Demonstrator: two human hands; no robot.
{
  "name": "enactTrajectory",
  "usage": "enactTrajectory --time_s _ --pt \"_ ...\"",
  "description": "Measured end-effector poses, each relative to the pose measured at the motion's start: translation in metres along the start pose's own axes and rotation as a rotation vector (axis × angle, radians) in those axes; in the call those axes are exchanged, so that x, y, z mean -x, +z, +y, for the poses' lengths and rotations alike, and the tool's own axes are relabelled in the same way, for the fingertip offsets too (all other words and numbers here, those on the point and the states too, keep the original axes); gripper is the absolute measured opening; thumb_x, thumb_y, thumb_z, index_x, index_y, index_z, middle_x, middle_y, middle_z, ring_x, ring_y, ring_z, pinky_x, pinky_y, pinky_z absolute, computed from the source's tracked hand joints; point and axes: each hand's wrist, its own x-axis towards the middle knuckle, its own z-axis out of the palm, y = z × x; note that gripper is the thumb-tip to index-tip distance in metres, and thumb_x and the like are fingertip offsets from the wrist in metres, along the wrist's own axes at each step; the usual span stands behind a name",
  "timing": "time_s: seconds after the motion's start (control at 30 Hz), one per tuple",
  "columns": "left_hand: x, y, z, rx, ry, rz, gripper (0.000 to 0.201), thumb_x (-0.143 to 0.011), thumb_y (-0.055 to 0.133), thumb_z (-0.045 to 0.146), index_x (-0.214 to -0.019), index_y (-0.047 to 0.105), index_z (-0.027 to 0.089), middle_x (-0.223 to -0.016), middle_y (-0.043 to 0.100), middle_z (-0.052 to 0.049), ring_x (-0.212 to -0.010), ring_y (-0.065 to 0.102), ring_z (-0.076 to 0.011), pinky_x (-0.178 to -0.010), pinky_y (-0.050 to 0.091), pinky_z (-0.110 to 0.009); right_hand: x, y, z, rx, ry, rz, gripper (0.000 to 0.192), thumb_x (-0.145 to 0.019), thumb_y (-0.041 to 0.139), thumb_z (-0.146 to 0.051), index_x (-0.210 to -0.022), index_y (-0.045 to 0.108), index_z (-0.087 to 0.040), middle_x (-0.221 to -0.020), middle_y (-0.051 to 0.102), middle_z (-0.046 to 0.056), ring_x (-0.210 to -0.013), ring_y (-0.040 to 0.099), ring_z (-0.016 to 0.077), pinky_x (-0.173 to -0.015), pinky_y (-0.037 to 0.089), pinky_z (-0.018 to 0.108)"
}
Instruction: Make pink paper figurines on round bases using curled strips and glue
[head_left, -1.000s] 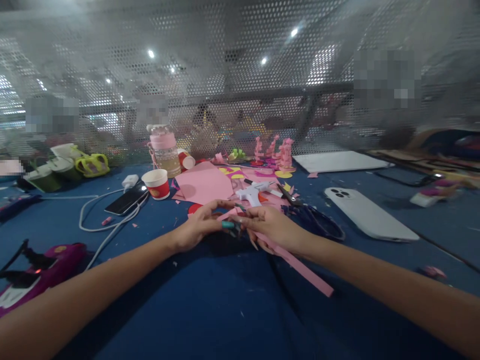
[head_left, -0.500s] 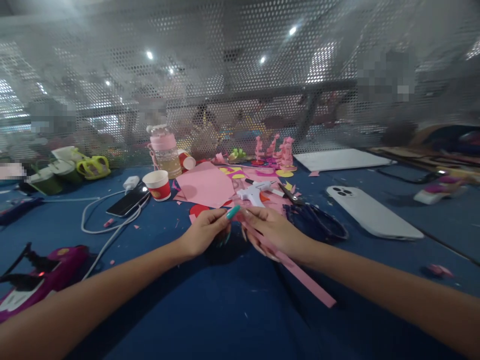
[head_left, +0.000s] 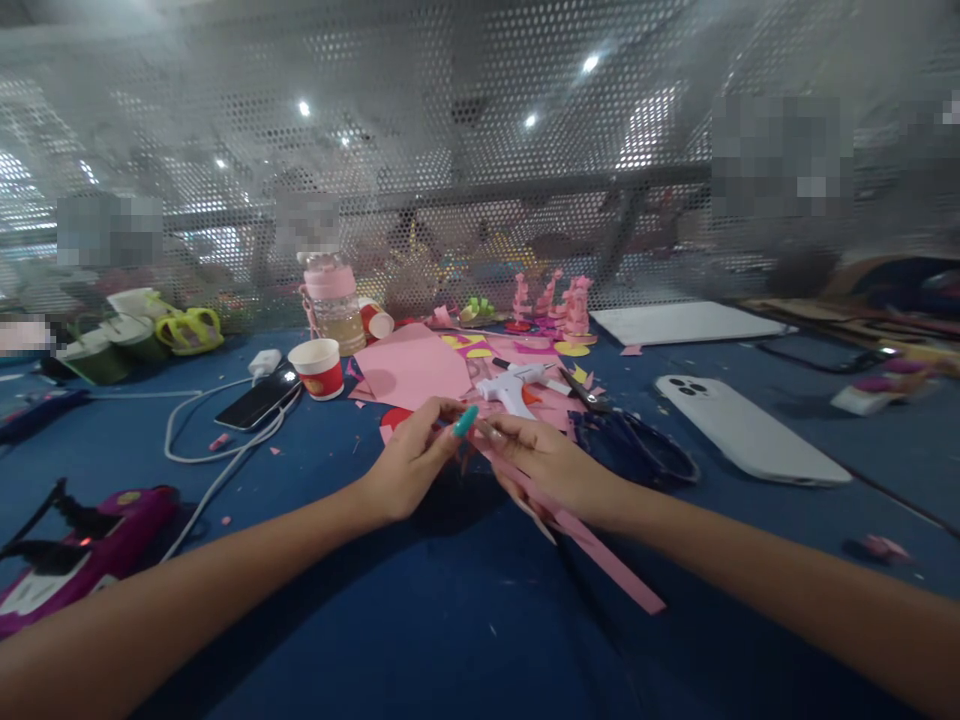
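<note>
A narrow pink paper strip [head_left: 607, 555] runs from between my fingertips down to the lower right, its loose end hanging over the blue table. My left hand [head_left: 412, 460], with a long teal thumbnail, pinches the strip's upper end; the exact fold there is too small to make out. Closed on the same strip just beside it, my right hand [head_left: 559, 465] has thumb and forefinger together while the strip passes along its palm side. Right behind the hands lies a white glue gun [head_left: 514, 388] on pink paper scraps, near a large pink paper sheet [head_left: 412, 368].
Left stand a red-and-white paper cup [head_left: 318, 370], a pink-lidded bottle [head_left: 330, 300], a dark phone [head_left: 259, 397] with a white cable, and a purple power strip [head_left: 112, 540]. A white phone [head_left: 750, 430] lies right. Pink paper spirals [head_left: 576, 308] stand at the back.
Both hands stay together on the strip, with slight finger shifts. My left fingers have curled a little higher, and the strip's loose end has moved slightly left.
</note>
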Motion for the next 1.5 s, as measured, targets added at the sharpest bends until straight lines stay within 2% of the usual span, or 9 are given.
enactTrajectory --time_s 0.07,0.13,0.3,0.57,0.73,1.1,1.23,1.37,1.5 --pt "0.0 0.0 0.001 0.048 0.05 -0.014 0.037 -0.079 0.051 0.032 -0.112 0.048 0.016 -0.101 0.059 -0.008 -0.084 0.056 -0.0151 -0.065 0.044 -0.023 0.0 0.001 0.0 -0.022 0.032 -0.016 0.037 -0.077 0.049 -0.049 -0.094 0.051 -0.017 -0.035 0.043 -0.01 -0.022 0.038 0.006 -0.023 0.028 0.015" --pt "0.0 0.001 0.001 0.104 0.059 -0.065 0.038 -0.077 0.053 0.028 -0.114 0.05 0.017 -0.113 0.056 -0.01 -0.094 0.055 -0.0174 -0.072 0.045 -0.025 0.0 0.001 0.001 -0.04 0.052 -0.03 0.036 -0.076 0.05 -0.049 -0.091 0.051 -0.016 -0.034 0.043 -0.011 -0.022 0.037 0.0056 -0.023 0.027 0.014" --pt "0.001 0.001 0.003 0.218 -0.004 -0.032 0.022 -0.071 0.06 0.022 -0.093 0.062 0.016 -0.094 0.066 -0.006 -0.08 0.06 -0.0155 -0.07 0.048 -0.026 -0.002 -0.001 0.005 -0.092 0.052 -0.064 0.035 -0.072 0.055 -0.05 -0.083 0.051 -0.017 -0.036 0.046 -0.01 -0.023 0.04 0.0052 -0.023 0.029 0.014" --pt "-0.002 0.0 0.0 0.296 0.037 0.125 0.013 -0.067 0.064 0.019 -0.079 0.063 0.014 -0.08 0.066 -0.003 -0.075 0.06 -0.0116 -0.072 0.047 -0.023 -0.001 -0.008 0.005 -0.184 0.019 -0.158 0.05 -0.066 0.053 -0.061 -0.075 0.056 -0.012 -0.041 0.052 -0.005 -0.024 0.042 0.0053 -0.021 0.029 0.014" --pt "-0.006 -0.001 -0.002 0.322 -0.011 0.194 0.015 -0.064 0.066 0.02 -0.076 0.062 0.013 -0.068 0.062 0.0 -0.062 0.057 -0.0085 -0.062 0.047 -0.02 -0.004 -0.01 0.008 -0.186 0.037 -0.197 0.044 -0.063 0.06 -0.056 -0.072 0.054 -0.014 -0.037 0.051 -0.006 -0.022 0.042 0.0064 -0.02 0.028 0.014" --pt "-0.002 0.0 -0.004 0.224 -0.045 0.223 0.015 -0.069 0.062 0.022 -0.08 0.06 0.014 -0.061 0.06 0.002 -0.054 0.058 -0.0081 -0.056 0.048 -0.019 -0.006 -0.013 0.011 -0.113 0.079 -0.229 0.04 -0.064 0.062 -0.052 -0.068 0.052 -0.013 -0.045 0.058 -0.004 -0.024 0.046 0.0055 -0.024 0.035 0.015" --pt "-0.002 0.001 -0.004 0.217 -0.021 0.249 0.015 -0.07 0.061 0.019 -0.083 0.061 0.014 -0.068 0.064 0.0 -0.06 0.059 -0.0087 -0.058 0.049 -0.019 -0.006 -0.012 0.011 -0.107 0.081 -0.232 0.039 -0.064 0.062 -0.051 -0.069 0.052 -0.013 -0.046 0.059 -0.004 -0.026 0.048 0.0053 -0.025 0.037 0.015" --pt "-0.004 0.002 -0.004 0.245 0.005 0.189 0.023 -0.062 0.067 0.016 -0.086 0.064 0.014 -0.084 0.067 -0.004 -0.075 0.06 -0.0119 -0.069 0.049 -0.022 -0.007 -0.013 0.013 -0.111 0.095 -0.199 0.041 -0.064 0.061 -0.052 -0.068 0.052 -0.013 -0.044 0.058 -0.003 -0.027 0.05 0.0065 -0.025 0.037 0.014" --pt "-0.005 0.001 -0.004 0.263 -0.027 0.157 0.022 -0.06 0.069 0.016 -0.082 0.066 0.013 -0.084 0.069 -0.005 -0.078 0.061 -0.014 -0.074 0.048 -0.025 -0.008 -0.014 0.015 -0.126 0.09 -0.191 0.041 -0.064 0.061 -0.053 -0.068 0.052 -0.013 -0.044 0.059 -0.003 -0.026 0.049 0.0064 -0.023 0.034 0.014"
